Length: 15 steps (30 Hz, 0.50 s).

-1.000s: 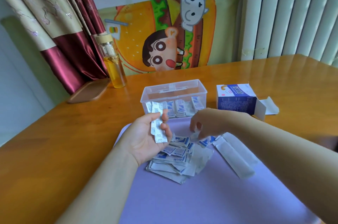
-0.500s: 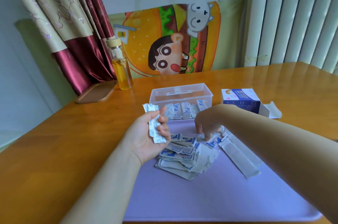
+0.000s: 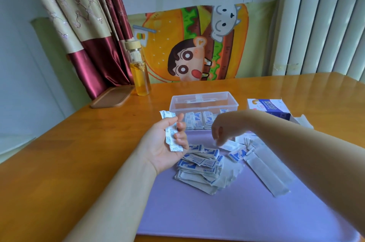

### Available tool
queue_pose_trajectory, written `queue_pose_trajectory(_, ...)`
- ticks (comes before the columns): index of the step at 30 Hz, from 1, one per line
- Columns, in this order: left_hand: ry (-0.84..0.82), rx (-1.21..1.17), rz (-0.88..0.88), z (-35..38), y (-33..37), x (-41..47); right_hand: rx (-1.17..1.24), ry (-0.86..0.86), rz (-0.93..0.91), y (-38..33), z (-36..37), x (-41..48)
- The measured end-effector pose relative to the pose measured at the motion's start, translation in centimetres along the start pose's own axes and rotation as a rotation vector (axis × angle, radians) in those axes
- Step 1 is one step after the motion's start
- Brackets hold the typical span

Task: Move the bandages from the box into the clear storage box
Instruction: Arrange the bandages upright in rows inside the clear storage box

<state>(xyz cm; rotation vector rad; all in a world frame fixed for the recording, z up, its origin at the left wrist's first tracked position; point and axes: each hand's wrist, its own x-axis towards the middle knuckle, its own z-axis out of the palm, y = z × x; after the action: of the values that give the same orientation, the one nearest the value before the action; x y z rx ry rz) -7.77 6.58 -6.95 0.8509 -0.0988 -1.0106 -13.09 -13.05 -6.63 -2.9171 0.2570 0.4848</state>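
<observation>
Our left hand (image 3: 161,150) is palm-up over the far left corner of the purple mat (image 3: 217,212), fingers curled round a strip of bandages (image 3: 171,133) whose top end pokes up past the fingertips. Our right hand (image 3: 224,126) hangs fingers-down over the far side of the mat, but it's blurred, so honestly we can't tell if it's pinching anything or just hovering.

The loose pile of bandages (image 3: 199,164) sits on the mat between the two hands, blue-and-white wrappers heaped every which way. A couple of long white wrappers (image 3: 265,172) lie just right of it.

Behind the mat, the clear storage box (image 3: 204,97) stands open on the worktop (image 3: 59,162), with a row of bandages already standing inside along its front wall. The bandage box (image 3: 266,105) is to the right of it, flap open, partly hidden by our right arm.

Back left there's a bottle (image 3: 139,75) of yellow liquid beside a wooden tray (image 3: 111,97).
</observation>
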Motion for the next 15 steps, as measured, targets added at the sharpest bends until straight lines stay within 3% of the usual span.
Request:
queue_pose_trajectory(6,0.022,0.021,0.009,-0.4,-0.3,0.4,0.5,0.437,-0.132,-1.4,-2.9,-3.0)
queue_pose_trajectory(9,-0.023,0.125,0.023,0.2,-0.9,0.4,0.86,0.387,-0.244,-3.4,-3.6,-4.6)
queue_pose_trajectory(12,-0.129,0.246,-0.003,0.9,-1.5,0.1,0.899,0.306,-0.288,-5.4,-3.1,-5.6)
queue_pose_trajectory(15,-0.159,0.292,-0.022,1.2,-2.0,-0.7,0.751,0.437,-0.205,-6.5,-1.9,-5.6)
